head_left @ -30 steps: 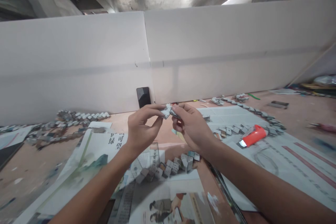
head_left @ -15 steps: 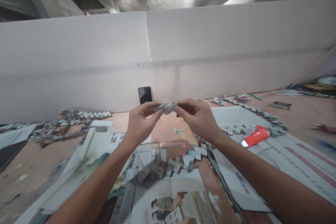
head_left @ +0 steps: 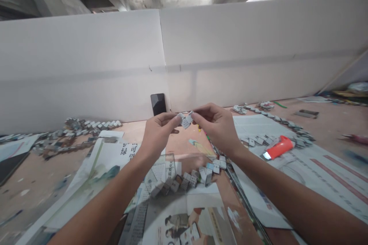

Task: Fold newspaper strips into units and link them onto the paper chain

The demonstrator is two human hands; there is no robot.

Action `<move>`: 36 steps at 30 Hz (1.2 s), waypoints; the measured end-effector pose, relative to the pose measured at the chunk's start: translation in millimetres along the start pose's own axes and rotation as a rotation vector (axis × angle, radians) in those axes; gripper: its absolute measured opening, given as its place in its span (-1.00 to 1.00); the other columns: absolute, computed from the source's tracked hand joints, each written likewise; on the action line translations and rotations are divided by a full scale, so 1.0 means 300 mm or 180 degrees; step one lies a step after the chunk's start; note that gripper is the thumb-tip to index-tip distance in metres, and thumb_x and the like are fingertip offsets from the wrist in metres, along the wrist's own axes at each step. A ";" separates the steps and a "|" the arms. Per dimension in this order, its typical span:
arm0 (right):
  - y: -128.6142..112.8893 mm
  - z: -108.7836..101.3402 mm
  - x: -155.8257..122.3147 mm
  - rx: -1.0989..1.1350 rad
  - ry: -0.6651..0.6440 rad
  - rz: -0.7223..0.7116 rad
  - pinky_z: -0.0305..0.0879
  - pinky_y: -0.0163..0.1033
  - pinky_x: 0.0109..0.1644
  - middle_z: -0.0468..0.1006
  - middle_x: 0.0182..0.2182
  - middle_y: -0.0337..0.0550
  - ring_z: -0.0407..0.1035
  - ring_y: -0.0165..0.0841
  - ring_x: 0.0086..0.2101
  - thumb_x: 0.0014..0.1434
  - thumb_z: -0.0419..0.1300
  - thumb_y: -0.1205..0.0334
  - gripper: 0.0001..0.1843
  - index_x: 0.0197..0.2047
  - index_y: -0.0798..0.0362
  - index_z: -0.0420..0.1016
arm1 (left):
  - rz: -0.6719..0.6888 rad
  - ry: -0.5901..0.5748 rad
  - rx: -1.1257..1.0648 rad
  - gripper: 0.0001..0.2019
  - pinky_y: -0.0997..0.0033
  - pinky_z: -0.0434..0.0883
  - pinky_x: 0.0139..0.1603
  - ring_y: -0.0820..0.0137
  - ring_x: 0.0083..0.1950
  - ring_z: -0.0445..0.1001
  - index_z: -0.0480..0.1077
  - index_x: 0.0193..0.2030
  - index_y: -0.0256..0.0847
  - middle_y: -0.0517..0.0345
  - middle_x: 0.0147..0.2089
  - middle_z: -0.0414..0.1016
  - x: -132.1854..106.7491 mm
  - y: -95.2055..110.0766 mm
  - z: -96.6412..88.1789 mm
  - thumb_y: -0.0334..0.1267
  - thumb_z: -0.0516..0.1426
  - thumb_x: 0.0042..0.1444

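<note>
Both hands raised together above the table [head_left: 51, 183], fingertips meeting. Left hand [head_left: 157, 134] closed in a pinch, thumb and forefinger gripping one end of a small folded paper piece [head_left: 185, 120]. Right hand [head_left: 219, 127] likewise pinched shut on the other end of that piece. The piece sits in the air between the two sets of fingertips, tilted, off the table.

Below the hands, between the forearms: a short curved chain of folded paper links [head_left: 188, 179] lying on spread newspaper [head_left: 120, 168]. Right of the right hand: a red-orange tube with a white tip [head_left: 278, 147], lying on another sheet, just beside a longer chain of links [head_left: 283, 126]. Left of the left hand, well apart: a further heap and row of links [head_left: 83, 130]. Beyond the hands: a dark phone [head_left: 158, 103] leaning upright against the white board wall [head_left: 86, 69].
</note>
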State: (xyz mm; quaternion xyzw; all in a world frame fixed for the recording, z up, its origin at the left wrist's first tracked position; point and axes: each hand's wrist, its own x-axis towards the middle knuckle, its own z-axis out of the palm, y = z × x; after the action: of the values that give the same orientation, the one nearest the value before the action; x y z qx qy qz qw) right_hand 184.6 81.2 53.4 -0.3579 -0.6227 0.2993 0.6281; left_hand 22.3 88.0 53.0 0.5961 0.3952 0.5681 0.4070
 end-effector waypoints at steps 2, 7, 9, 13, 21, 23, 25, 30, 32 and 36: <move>0.006 0.010 -0.009 0.0063 0.0077 0.0051 0.36 -0.23 -0.30 0.55 -0.45 -0.14 0.44 -0.36 -0.40 0.07 0.26 0.18 -0.86 -0.38 0.07 0.45 | -0.0052 0.0094 -0.0041 -0.74 0.37 0.51 -0.35 0.30 -0.26 0.54 0.52 -0.30 -0.22 0.01 -0.32 0.58 0.001 -0.005 -0.004 -0.08 0.27 -0.05; 0.037 0.031 -0.023 -0.0087 0.0179 -0.0060 0.36 -0.21 -0.30 0.55 -0.43 -0.13 0.42 -0.36 -0.40 0.06 0.26 0.17 -0.85 -0.38 0.08 0.47 | -0.0093 0.0211 0.0063 -0.71 0.38 0.47 -0.33 0.31 -0.26 0.51 0.52 -0.31 -0.25 0.00 -0.32 0.57 -0.005 -0.010 -0.002 -0.06 0.28 -0.07; 0.048 0.041 -0.029 -0.0013 0.0172 -0.0037 0.36 -0.22 -0.31 0.54 -0.44 -0.15 0.42 -0.36 -0.41 0.07 0.26 0.17 -0.85 -0.40 0.08 0.44 | -0.0094 0.0214 0.0077 -0.70 0.37 0.45 -0.31 0.33 -0.28 0.49 0.52 -0.29 -0.27 0.01 -0.32 0.56 -0.008 -0.009 0.004 -0.06 0.27 -0.05; 0.056 0.066 -0.051 0.0039 0.0020 -0.0108 0.36 -0.25 -0.29 0.53 -0.40 -0.16 0.43 -0.37 -0.37 0.12 0.20 0.20 -0.89 -0.36 0.06 0.42 | -0.0108 0.0297 0.0007 -0.70 0.39 0.41 -0.31 0.40 -0.36 0.43 0.51 -0.30 -0.29 0.05 -0.39 0.53 -0.010 -0.011 0.013 -0.07 0.28 -0.06; 0.061 0.071 -0.070 -0.0375 -0.0293 -0.0152 0.27 -0.29 -0.36 0.41 -0.50 -0.33 0.37 -0.42 -0.46 0.04 0.24 0.28 -0.73 -0.20 -0.01 0.26 | -0.0353 0.0244 -0.0358 -0.70 0.37 0.39 -0.29 0.37 -0.29 0.44 0.48 -0.27 -0.32 0.00 -0.30 0.53 -0.008 -0.030 0.026 -0.10 0.27 -0.05; 0.070 0.056 -0.052 -0.0435 -0.0336 -0.0155 0.24 -0.29 -0.37 0.39 -0.52 -0.33 0.32 -0.44 -0.48 0.04 0.21 0.31 -0.76 -0.20 0.00 0.28 | -0.0406 0.0149 -0.0256 -0.70 0.41 0.38 -0.32 0.37 -0.27 0.44 0.47 -0.26 -0.31 -0.01 -0.27 0.53 -0.002 -0.037 0.018 -0.11 0.26 -0.03; 0.081 0.038 -0.029 -0.0298 -0.0431 -0.0112 0.20 -0.31 -0.39 0.36 -0.51 -0.32 0.28 -0.46 -0.48 0.05 0.17 0.34 -0.78 -0.19 0.01 0.32 | -0.0412 0.0000 -0.0152 -0.71 0.45 0.37 -0.36 0.38 -0.28 0.44 0.47 -0.22 -0.29 0.01 -0.29 0.53 0.005 -0.043 0.006 -0.13 0.26 -0.03; 0.099 0.012 0.009 0.0206 -0.0741 0.0174 0.17 -0.33 -0.41 0.34 -0.47 -0.29 0.23 -0.46 -0.46 0.08 0.10 0.34 -0.71 -0.09 0.04 0.37 | -0.0408 -0.0392 -0.0228 -0.65 0.40 0.45 -0.28 0.37 -0.27 0.49 0.47 -0.07 -0.23 0.03 -0.27 0.57 0.013 -0.047 -0.006 -0.22 0.27 -0.03; 0.101 0.010 0.013 0.0235 -0.0920 0.0270 0.20 -0.31 -0.38 0.37 -0.44 -0.26 0.26 -0.44 -0.43 0.08 0.12 0.32 -0.68 -0.05 0.05 0.35 | -0.0348 -0.0357 -0.0233 -0.69 0.38 0.47 -0.22 0.37 -0.24 0.50 0.49 -0.11 -0.24 0.02 -0.24 0.58 0.010 -0.046 0.000 -0.24 0.28 -0.04; 0.097 0.005 0.019 0.0263 -0.1115 0.0379 0.17 -0.31 -0.41 0.29 -0.52 -0.32 0.21 -0.46 -0.48 0.08 0.16 0.31 -0.61 0.02 0.03 0.32 | -0.0313 -0.0253 -0.0248 -0.71 0.34 0.48 -0.19 0.38 -0.28 0.51 0.51 -0.15 -0.26 0.03 -0.28 0.58 0.011 -0.051 0.005 -0.27 0.28 -0.06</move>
State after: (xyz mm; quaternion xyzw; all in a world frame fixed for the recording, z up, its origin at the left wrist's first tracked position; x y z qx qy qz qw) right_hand 185.3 102.5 32.6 -0.3106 -0.6874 0.4190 0.5054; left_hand 24.0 96.6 39.8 0.5818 0.3852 0.5383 0.4726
